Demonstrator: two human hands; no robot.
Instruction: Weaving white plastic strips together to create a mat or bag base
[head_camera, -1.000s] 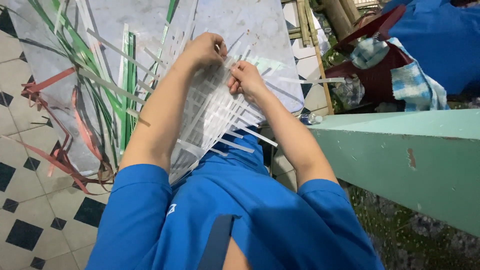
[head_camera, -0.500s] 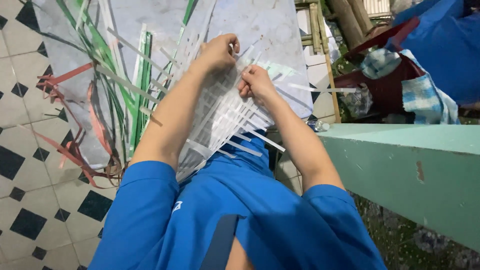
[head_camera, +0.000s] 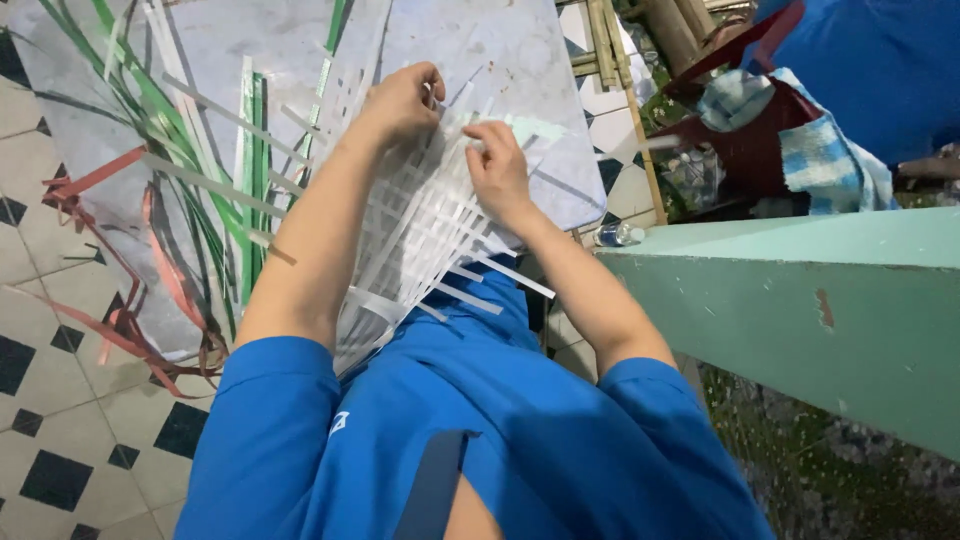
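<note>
Below, grey board (head_camera: 500, 40) on checkered tile floor (head_camera: 60, 440), green wall (head_camera: 800, 300), both hands (head_camera: 405, 100) grip white woven strips (head_camera: 420, 220).

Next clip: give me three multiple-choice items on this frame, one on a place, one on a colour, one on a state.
1. Where do the green strips lie?
A. On the grey sheet, left of the left hand
B. On the green ledge
C. In the lap

2. What colour is the woven mat?
A. Red
B. White
C. Black

3. What are the hands doing?
A. Resting apart from the mat
B. Both on the mat
C. Only the right hand touches it

Answers: 1 A, they lie spread on the sheet; 2 B, its strips are white; 3 B, both hands' fingers press its far edge.
</note>
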